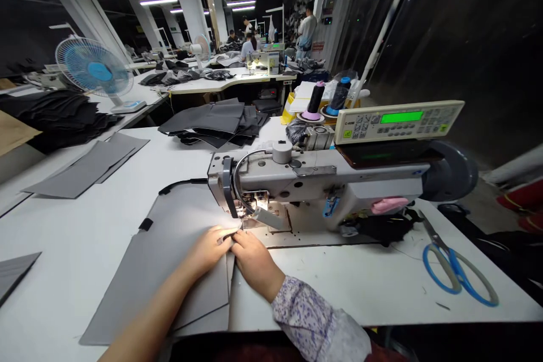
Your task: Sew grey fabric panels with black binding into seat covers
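Note:
A large grey fabric panel (178,226) lies under the head of a sewing machine (254,175), black binding along part of its far edge. My left hand (208,250) rests on the panel, thumb and fingers pinched at its right edge just in front of the lit needle area. Right beside it, my right hand (257,263) has its fingers closed on the same edge, where a small dark strip shows between the two hands. The fingertips partly cover that strip. A short black tab (146,224) sits on the panel's left edge.
Blue-handled scissors (460,274) lie at the right of the table. Behind the machine are a stack of dark panels (216,121) and thread cones (316,99). Loose grey panels (87,167) and a fan (97,70) stand left. Several people work far back.

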A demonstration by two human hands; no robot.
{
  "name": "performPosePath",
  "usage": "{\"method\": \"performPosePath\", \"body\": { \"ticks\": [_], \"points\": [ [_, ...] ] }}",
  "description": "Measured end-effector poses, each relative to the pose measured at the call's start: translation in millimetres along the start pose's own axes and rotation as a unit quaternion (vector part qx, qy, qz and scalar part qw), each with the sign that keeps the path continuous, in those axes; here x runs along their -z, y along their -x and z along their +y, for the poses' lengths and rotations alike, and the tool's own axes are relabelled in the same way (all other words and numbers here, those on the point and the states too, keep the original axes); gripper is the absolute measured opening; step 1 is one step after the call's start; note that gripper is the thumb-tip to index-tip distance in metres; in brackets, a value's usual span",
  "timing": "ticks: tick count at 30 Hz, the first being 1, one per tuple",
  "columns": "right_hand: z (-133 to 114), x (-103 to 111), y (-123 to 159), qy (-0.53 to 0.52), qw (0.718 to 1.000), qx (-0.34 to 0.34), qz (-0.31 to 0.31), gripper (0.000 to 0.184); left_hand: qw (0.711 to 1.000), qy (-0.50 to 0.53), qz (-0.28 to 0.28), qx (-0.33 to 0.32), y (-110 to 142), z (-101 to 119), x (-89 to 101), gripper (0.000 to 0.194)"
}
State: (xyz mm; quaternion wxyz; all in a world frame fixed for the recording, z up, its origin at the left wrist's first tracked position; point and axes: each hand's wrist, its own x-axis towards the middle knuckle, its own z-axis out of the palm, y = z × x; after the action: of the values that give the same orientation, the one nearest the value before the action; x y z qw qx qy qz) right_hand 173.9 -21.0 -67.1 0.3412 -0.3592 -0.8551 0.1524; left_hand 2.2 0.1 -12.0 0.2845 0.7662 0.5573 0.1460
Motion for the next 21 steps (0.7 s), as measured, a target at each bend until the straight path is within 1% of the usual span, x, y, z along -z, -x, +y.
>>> {"method": "performPosePath", "body": {
  "ticks": [4, 6, 7, 8, 10, 11, 12, 14, 16, 17, 19, 21],
  "points": [
    [-1.9, 7.6, 1.5, -0.021, 1.000, 0.015, 0.007, 0.020, 1.000, -0.028, -0.005, 0.000, -3.5, -4.8, -4.4, 0.041],
    [4.5, 14.4, 6.1, -0.015, 1.000, -0.002, 0.021, 0.022, 0.997, -0.080, 0.002, 0.011, 0.6, -2.7, -12.6, 0.042],
    [10.9, 19.0, 8.9, -0.002, 0.999, -0.033, 0.037, 0.022, 0.993, -0.115, 0.012, 0.017, 4.9, -0.5, -18.6, 0.042],
    [19.5, 24.5, 11.5, 0.016, 0.995, -0.077, 0.061, 0.023, 0.988, -0.153, 0.026, 0.022, 10.4, 2.2, -25.5, 0.043],
    [42.5, 37.4, 14.0, 0.058, 0.976, -0.176, 0.115, 0.027, 0.975, -0.213, 0.059, 0.019, 22.9, 8.4, -39.4, 0.048],
    [55.8, 44.3, 13.3, 0.075, 0.965, -0.213, 0.136, 0.029, 0.970, -0.230, 0.073, 0.015, 28.7, 11.3, -45.1, 0.051],
    [69.5, 51.1, 11.2, 0.085, 0.956, -0.236, 0.150, 0.030, 0.968, -0.238, 0.082, 0.012, 33.4, 13.8, -49.2, 0.052],
    [95.2, 63.4, 3.5, 0.086, 0.947, -0.261, 0.166, 0.023, 0.968, -0.234, 0.086, 0.013, 38.9, 17.0, -51.9, 0.050],
    [114.1, 72.7, -4.2, 0.072, 0.941, -0.275, 0.181, 0.012, 0.974, -0.210, 0.077, 0.020, 39.7, 17.5, -48.4, 0.047],
    [119.5, 76.1, -6.1, 0.062, 0.938, -0.281, 0.192, 0.015, 0.979, -0.190, 0.071, 0.022, 39.0, 16.8, -45.6, 0.045],
    [120.1, 79.7, -3.1, 0.039, 0.929, -0.291, 0.223, 0.025, 0.990, -0.127, 0.064, 0.022, 37.1, 14.5, -41.0, 0.044],
    [106.3, 78.3, 8.9, 0.012, 0.921, -0.297, 0.252, 0.032, 0.998, -0.022, 0.056, 0.022, 34.6, 13.8, -40.1, 0.045]
  ]
}}
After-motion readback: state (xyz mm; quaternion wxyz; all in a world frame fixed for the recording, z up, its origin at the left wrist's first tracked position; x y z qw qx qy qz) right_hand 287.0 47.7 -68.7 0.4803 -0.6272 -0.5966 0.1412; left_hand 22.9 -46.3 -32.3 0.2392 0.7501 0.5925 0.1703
